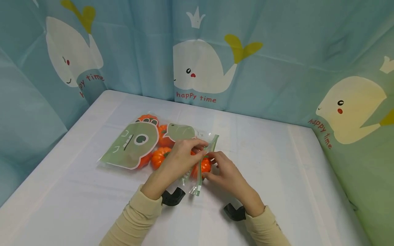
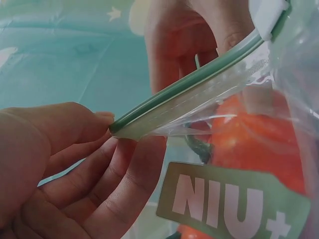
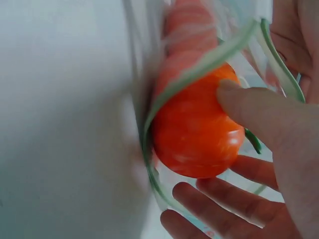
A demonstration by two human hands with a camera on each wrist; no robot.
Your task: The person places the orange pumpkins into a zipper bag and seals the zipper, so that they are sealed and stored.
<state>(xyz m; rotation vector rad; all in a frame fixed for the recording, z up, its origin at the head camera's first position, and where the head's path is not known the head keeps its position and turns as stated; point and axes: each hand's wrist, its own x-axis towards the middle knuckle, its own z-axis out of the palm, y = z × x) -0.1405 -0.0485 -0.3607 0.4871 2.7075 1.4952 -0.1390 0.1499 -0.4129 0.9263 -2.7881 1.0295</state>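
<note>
A clear zip bag (image 1: 129, 145) with green cartoon prints lies on the table, with several orange toy pumpkins (image 1: 159, 157) inside. Its green-edged mouth faces right and gapes. My left hand (image 1: 180, 159) pinches the green zip edge (image 2: 184, 89) between thumb and fingers in the left wrist view. At the mouth, my right hand (image 1: 229, 172) holds another orange toy pumpkin (image 3: 197, 129), thumb on one side and fingers on the other. That pumpkin sits partly within the opening, and its green stem (image 3: 252, 141) shows beside the thumb.
The white table (image 1: 264, 164) extends around the bag on all sides. Behind it hangs a blue curtain (image 1: 277, 51) printed with whales, which also runs along the left and right. Black wrist mounts (image 1: 173, 197) sit on both wrists.
</note>
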